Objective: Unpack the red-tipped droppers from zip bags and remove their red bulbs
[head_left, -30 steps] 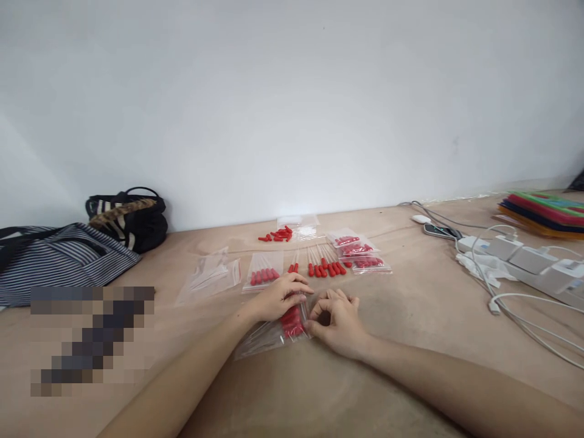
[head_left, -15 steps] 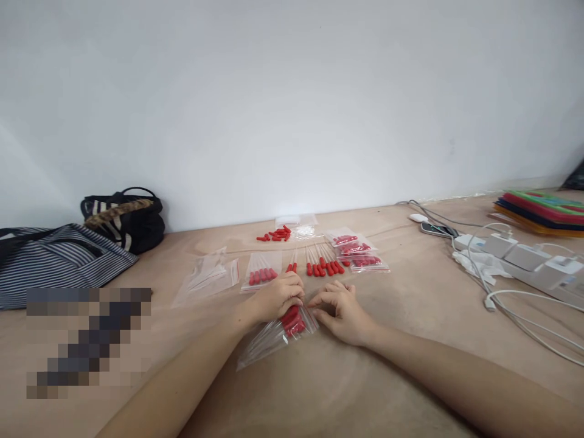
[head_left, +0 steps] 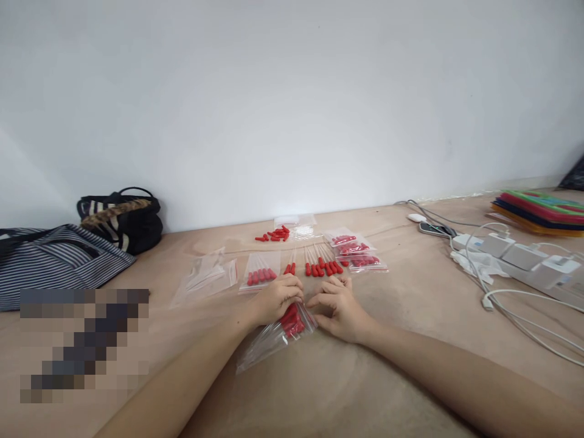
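A clear zip bag point(head_left: 261, 351) holding droppers with red rubber bulbs point(head_left: 292, 322) lies tilted on the table in front of me. My left hand point(head_left: 279, 299) is closed over the bag's upper edge, its fingers bent around the red bulbs. At the bag's right corner my right hand point(head_left: 338, 309) has its fingers curled in, with the fingertips pinched at the red-lined zip edge. Just beyond the hands lie loose glass droppers point(head_left: 322, 267) with red bulbs. A filled bag of droppers point(head_left: 261, 277) rests flat beyond my left hand.
Loose red bulbs point(head_left: 274, 234) and clear glass tubes point(head_left: 303, 230) lie near the wall. Stacked filled bags point(head_left: 358, 252) are at right, flat clear bags point(head_left: 207, 274) at left. Farther out are a striped bag point(head_left: 59, 258), a black bag point(head_left: 137, 222), chargers with cables point(head_left: 515, 255) and coloured boards point(head_left: 541, 210).
The view has shifted very slightly. Both hands stay at the upper edge of the bag of droppers, with hardly any movement of the fingers.
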The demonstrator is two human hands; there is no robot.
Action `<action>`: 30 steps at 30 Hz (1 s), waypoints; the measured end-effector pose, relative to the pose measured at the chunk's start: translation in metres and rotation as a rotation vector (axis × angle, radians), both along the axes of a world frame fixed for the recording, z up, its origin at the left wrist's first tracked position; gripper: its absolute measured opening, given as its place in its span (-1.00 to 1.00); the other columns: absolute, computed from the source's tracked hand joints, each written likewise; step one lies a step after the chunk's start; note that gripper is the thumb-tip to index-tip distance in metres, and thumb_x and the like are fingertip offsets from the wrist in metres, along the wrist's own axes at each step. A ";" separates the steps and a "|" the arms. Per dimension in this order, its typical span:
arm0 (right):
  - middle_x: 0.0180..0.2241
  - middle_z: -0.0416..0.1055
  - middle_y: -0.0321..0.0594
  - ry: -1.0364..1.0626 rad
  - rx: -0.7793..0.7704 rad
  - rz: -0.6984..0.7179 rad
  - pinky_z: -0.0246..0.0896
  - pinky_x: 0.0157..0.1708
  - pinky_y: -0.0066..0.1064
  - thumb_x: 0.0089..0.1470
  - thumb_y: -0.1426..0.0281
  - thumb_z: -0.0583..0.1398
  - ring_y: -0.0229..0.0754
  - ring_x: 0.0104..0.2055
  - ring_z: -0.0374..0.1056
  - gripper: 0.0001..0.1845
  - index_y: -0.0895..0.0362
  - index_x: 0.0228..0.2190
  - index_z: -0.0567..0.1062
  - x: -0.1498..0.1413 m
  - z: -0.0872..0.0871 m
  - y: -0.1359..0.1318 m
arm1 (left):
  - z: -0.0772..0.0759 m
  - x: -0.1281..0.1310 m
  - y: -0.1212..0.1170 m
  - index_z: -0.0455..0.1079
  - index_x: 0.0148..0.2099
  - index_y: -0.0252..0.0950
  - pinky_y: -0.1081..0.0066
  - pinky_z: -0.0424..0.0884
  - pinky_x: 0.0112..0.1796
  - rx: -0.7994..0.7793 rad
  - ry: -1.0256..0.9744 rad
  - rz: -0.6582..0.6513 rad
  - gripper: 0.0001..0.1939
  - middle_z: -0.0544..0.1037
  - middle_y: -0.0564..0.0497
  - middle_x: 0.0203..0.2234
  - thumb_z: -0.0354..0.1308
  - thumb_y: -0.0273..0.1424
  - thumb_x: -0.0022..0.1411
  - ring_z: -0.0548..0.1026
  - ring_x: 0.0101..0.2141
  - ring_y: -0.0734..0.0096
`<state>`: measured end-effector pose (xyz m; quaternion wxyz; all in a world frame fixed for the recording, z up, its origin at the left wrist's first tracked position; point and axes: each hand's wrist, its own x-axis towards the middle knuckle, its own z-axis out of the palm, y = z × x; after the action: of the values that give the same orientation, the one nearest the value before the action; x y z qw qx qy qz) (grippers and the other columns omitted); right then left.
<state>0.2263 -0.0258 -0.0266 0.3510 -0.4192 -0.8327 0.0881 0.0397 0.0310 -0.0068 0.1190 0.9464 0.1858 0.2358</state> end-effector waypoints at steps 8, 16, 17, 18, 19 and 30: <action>-0.47 0.39 -0.33 0.046 0.055 -0.005 -0.15 -0.20 -0.27 -0.11 0.40 0.23 -0.25 -0.32 0.18 -0.89 0.06 -0.41 0.47 0.000 -0.002 0.002 | -0.002 -0.001 0.000 0.35 -0.41 -0.35 0.45 0.31 -0.28 -0.020 -0.041 -0.002 -0.72 0.38 -0.04 -0.44 -0.16 -0.52 0.22 0.34 -0.34 0.45; -0.47 0.38 -0.37 0.033 0.081 0.031 -0.17 -0.21 -0.29 -0.09 0.43 0.22 -0.30 -0.35 0.17 -0.93 0.01 -0.48 0.50 -0.002 -0.001 0.002 | -0.002 0.000 0.000 0.39 -0.41 -0.35 0.45 0.33 -0.28 -0.027 -0.055 -0.007 -0.70 0.40 -0.05 -0.43 -0.14 -0.47 0.23 0.36 -0.35 0.45; -0.48 0.38 -0.37 0.050 0.092 0.035 -0.18 -0.21 -0.29 -0.10 0.45 0.22 -0.31 -0.35 0.17 -0.92 0.02 -0.50 0.50 -0.002 -0.002 0.002 | -0.002 0.000 0.000 0.40 -0.41 -0.35 0.46 0.33 -0.29 -0.023 -0.060 -0.006 -0.70 0.41 -0.06 -0.43 -0.14 -0.46 0.24 0.37 -0.35 0.46; -0.49 0.38 -0.38 0.070 0.107 0.039 -0.18 -0.21 -0.29 -0.11 0.47 0.22 -0.30 -0.34 0.17 -0.91 0.03 -0.51 0.50 -0.002 -0.003 0.003 | -0.002 -0.001 0.000 0.41 -0.40 -0.35 0.46 0.34 -0.29 -0.017 -0.063 -0.004 -0.69 0.41 -0.06 -0.43 -0.13 -0.44 0.25 0.38 -0.35 0.46; -0.49 0.38 -0.38 0.089 0.127 0.046 -0.19 -0.21 -0.28 -0.12 0.48 0.22 -0.30 -0.35 0.16 -0.91 0.03 -0.53 0.50 -0.002 -0.004 0.004 | -0.002 -0.001 0.001 0.43 -0.39 -0.35 0.46 0.34 -0.30 -0.009 -0.065 -0.004 -0.69 0.43 -0.06 -0.43 -0.12 -0.43 0.25 0.38 -0.36 0.46; -0.52 0.39 -0.38 0.017 0.335 0.086 -0.20 -0.22 -0.26 -0.07 0.49 0.16 -0.31 -0.36 0.16 -0.85 0.02 -0.53 0.50 0.000 -0.006 0.006 | -0.003 -0.009 0.009 0.47 -0.36 -0.30 0.50 0.34 -0.35 0.154 -0.107 -0.110 -0.74 0.50 -0.06 -0.40 -0.03 -0.37 0.23 0.43 -0.39 0.49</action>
<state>0.2263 -0.0199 -0.0330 0.4187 -0.3182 -0.8499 -0.0335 0.0308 0.0403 -0.0097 0.0682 0.9476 0.1083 0.2926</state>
